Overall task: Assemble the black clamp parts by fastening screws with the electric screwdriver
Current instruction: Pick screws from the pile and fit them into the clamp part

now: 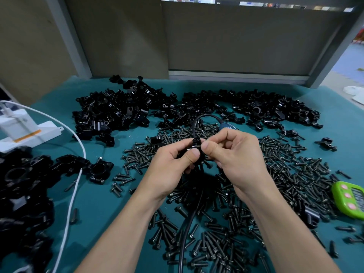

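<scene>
1. My left hand (171, 164) grips a black clamp part (195, 143), thumb across its front and fingers curled behind it.
2. My right hand (236, 154) pinches the same part from the other side with thumb and forefinger. A short bit of metal shows between my thumbs. It looks like a screw shank, but I can't confirm.
3. The part is held up at centre, above the loose screws (285, 174) spread over the teal mat (98, 213).
4. The electric screwdriver (226, 126) is mostly hidden behind my right hand. Only a blue stub shows. Its black cable (186, 223) loops over the top and runs down between my wrists.
5. Writing: the orange label (25, 135) on the white device (19, 125) at left is too blurred to read. The device is cut off by the frame edge.
6. The green timer (350, 200) at right has pink buttons. Its display is unreadable and it is clipped by the edge.
7. Unassembled clamp parts (118, 111) are heaped along the back of the mat.
8. A dark, blurred clamp pile (19, 184) sits at left, with details hard to make out. A white cable (72, 194) runs beside it.
</scene>
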`<state>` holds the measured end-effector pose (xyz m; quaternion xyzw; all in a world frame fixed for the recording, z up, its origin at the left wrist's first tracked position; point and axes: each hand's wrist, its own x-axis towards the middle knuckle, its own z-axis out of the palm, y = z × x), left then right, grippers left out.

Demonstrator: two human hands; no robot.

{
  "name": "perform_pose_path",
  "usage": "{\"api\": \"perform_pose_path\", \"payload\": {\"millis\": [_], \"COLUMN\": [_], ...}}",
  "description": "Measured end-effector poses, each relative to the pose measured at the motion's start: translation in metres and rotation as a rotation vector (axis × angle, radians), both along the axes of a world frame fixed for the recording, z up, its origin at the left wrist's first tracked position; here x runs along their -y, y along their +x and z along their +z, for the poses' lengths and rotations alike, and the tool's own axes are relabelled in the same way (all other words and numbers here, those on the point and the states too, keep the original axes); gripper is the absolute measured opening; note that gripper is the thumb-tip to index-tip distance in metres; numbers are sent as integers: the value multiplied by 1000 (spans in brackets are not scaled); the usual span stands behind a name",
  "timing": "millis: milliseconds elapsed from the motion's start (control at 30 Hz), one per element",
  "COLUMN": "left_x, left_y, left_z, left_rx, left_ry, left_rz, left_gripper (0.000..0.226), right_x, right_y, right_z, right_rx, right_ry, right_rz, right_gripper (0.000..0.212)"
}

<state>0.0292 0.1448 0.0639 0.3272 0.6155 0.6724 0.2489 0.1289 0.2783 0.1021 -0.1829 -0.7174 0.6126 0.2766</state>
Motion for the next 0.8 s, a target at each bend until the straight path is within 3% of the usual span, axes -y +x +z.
{"api": "perform_pose_path", "payload": {"millis": [133, 400, 533, 800], "left_x": [0, 1, 2, 0], "left_y": [0, 1, 1, 4], "left_z": [1, 2, 3, 8], "left_rx": [-1, -48, -82, -156], "left_ry": [10, 1, -28, -33], "left_rz": [12, 64, 103, 132], "left_gripper": [38, 29, 23, 33], "right_x": [-1, 4, 2, -1], "right_y": [1, 1, 2, 4], "right_z": [-1, 3, 4, 5], "right_rx": [4, 134, 163, 143], "right_ry": [32, 197, 155, 20], "right_rz": [-4, -39, -25, 31], "right_gripper": [18, 21, 21, 17]}}
